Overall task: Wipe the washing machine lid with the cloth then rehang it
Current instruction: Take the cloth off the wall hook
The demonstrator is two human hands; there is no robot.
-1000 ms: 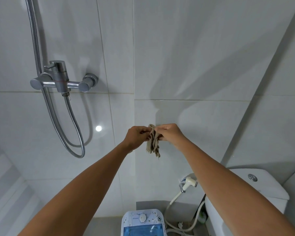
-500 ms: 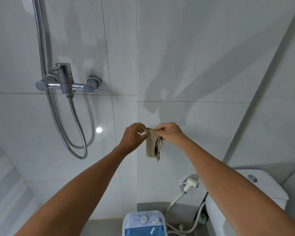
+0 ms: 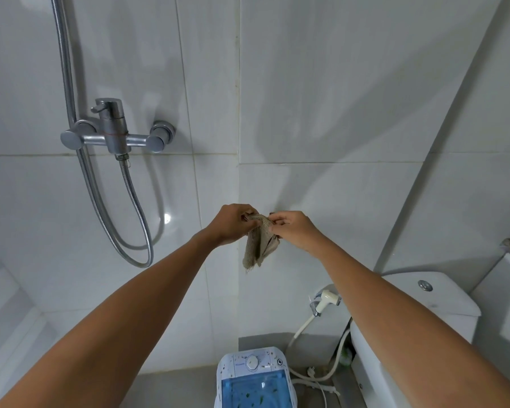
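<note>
**Hands at the wall with the cloth; hanging step not confirmed complete**

The left hand (image 3: 231,223) and the right hand (image 3: 292,229) are both raised to the white tiled wall (image 3: 321,98), each with fingers curled and pinching the top edge of the cloth (image 3: 259,245). The left pinches the cloth's upper left corner; the right pinches the upper right edge, thumb and forefinger closed on the fabric. Neither hand is free.

Position of the task item: the cloth, a small beige woven rag, hangs bunched and narrow between the two hands, close against the wall, its frayed lower end dangling free. A small dark mark shows on the wall just above the right hand's fingers (possibly a hook or peg, too small to confirm). Whether the cloth is already caught on any fixing cannot be told.

Position of the washing machine (image 3: 255,378): well below the hands at the bottom of the view, its translucent blue lid (image 3: 255,390) shut. Dark flecks show on or under the lid; whether these are residue, print or contents cannot be told, so the quality of the wipe is not assessable.

Assessment of progress: the cloth is well away from the lid and held at the wall, so the work in hand appears to be the rehanging stage, the wiping presumably behind it. Outstanding: seat the cloth on its fixing and release both hands.

Other fittings noted: shower mixer (image 3: 115,134) with hose to the left, bidet sprayer (image 3: 324,300) and toilet cistern (image 3: 424,304) to the right.
</note>
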